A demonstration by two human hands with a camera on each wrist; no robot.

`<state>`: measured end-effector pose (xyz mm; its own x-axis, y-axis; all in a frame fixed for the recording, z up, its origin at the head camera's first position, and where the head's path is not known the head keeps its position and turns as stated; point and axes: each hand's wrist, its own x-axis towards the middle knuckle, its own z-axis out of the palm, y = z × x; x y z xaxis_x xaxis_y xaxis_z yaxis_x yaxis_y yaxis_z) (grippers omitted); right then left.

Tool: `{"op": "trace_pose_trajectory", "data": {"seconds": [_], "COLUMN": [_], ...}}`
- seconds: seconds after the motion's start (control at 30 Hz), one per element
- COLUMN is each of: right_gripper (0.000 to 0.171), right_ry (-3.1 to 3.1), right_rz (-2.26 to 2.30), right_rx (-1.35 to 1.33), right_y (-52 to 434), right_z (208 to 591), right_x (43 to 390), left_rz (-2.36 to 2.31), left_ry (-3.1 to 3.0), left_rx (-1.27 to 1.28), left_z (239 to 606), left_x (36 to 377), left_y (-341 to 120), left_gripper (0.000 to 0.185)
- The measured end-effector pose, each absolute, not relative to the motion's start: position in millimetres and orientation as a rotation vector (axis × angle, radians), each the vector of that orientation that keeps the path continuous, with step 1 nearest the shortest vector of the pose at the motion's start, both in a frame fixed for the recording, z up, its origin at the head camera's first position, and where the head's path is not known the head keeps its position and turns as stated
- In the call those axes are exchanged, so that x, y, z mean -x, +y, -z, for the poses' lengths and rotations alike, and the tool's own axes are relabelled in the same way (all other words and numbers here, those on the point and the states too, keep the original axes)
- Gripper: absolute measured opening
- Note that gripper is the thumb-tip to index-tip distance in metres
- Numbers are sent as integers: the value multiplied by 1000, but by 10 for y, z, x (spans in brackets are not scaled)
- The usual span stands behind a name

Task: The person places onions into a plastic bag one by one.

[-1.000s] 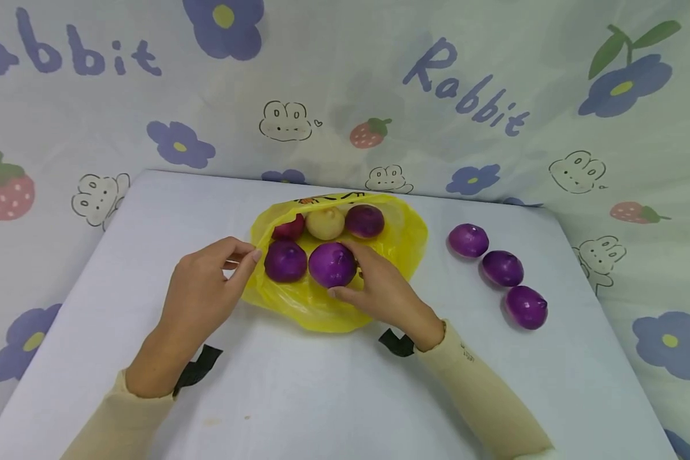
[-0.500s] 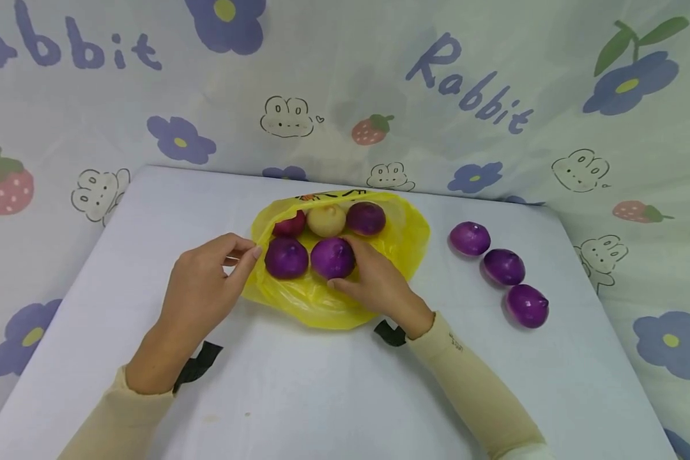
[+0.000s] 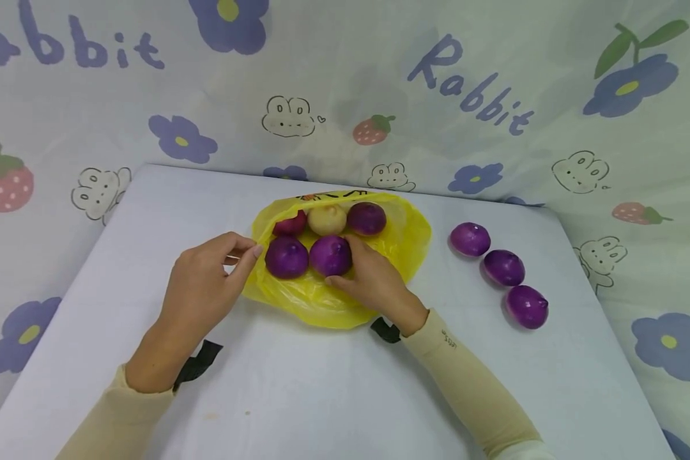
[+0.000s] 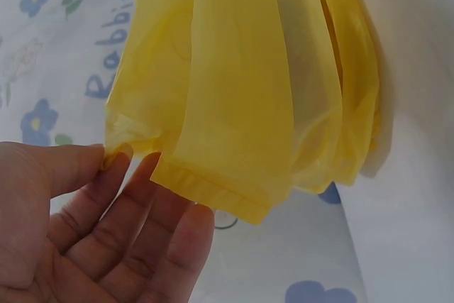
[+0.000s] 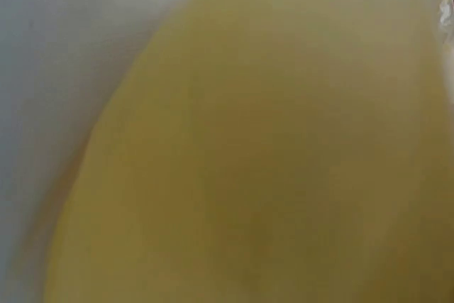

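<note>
Step in hand, judging by the layout: loading purple onions into the yellow bag (image 3: 399,239), w/ the right hand (image 3: 374,281) setting one down inside. Its fingers curl round the near-right purple onion (image 3: 330,255), which sits in the bag's open mouth, touching a second purple onion (image 3: 286,257) just to its left. Behind them, deeper in the bag: a reddish onion (image 3: 291,223), a pale yellow onion (image 3: 326,219) and another purple one (image 3: 366,217). Left hand (image 3: 204,291) pinches the bag's left rim btw thumb and fingertips, holding the mouth open; the left wrist view shows the thumb and a fingertip (image 4: 117,157) nipping the folded yellow edge, other fingers relaxed below. Right wrist view is all yellow plastic, too close to tell anything. Three more purple onions lie in a diagonal row on the table (image 3: 322,396) to the right of the bag, well apart from it: far (image 3: 469,239), middle (image 3: 503,267), near (image 3: 526,306). Next move prob calls for letting go w/o the onion rolling out, then a reach right to the row while the left hand keeps the rim up. Surface: flat table w/ a pale bluish-white cover. Behind and around it hangs a printed cloth (image 3: 345,83) w/ "Rabbit" lettering, blue flowers, strawberries, bunny outlines.
</note>
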<state>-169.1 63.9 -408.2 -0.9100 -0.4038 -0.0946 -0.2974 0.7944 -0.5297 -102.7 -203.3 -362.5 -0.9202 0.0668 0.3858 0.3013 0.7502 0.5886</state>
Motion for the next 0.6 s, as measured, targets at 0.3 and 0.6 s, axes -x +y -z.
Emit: {"op": "trace_pose_trajectory", "data": {"seconds": [0.3, 0.6], "right_gripper": [81, 80], "right_ry": [2820, 2800], "right_rz": [755, 803], "right_rx": [571, 605], "right_y": [631, 622], "right_z": [4127, 4173], "right_x": [1707, 1721], "left_rz": [961, 966], "left_ry": [-2600, -2596], "left_rx": [288, 286], "left_z": [3627, 3629], "left_x": [1039, 1030], "left_y": [-2036, -2049], "left_gripper": [10, 10]}}
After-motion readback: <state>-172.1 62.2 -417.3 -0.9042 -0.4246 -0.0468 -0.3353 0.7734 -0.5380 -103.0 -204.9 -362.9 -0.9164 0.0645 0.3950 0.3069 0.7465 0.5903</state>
